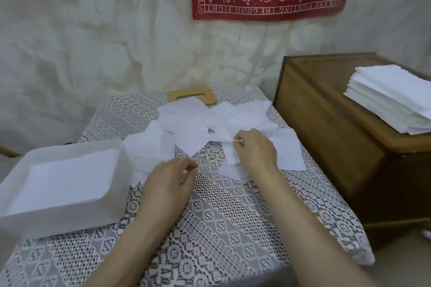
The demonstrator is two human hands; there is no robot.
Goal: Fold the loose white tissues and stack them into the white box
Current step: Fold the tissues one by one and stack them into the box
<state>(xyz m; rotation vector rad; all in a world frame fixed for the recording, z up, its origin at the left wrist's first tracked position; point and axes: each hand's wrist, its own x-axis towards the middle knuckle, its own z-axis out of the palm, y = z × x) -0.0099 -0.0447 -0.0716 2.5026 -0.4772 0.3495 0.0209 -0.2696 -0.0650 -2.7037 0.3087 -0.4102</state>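
Tissues (186,121), loose, white: scattered across the centre of the frame on the lace-covered bench (221,216).
White box (58,219), lower left: folded sheets (70,177) already lie flat inside.
Right hand (256,151): my fingers (245,144) pinch the top edge of one narrow tissue (231,154), centre right.
Left hand (170,177): fingers loosely curled, holding nothing I can make out.
Step, as I judge it: picking out the next sheet to fold. The next move calls for my left hand to take the opposite edge so the corners meet.
Unclear: where one overlapped sheet ends and another begins. The stack (391,100) is cut off by the right edge of the frame.
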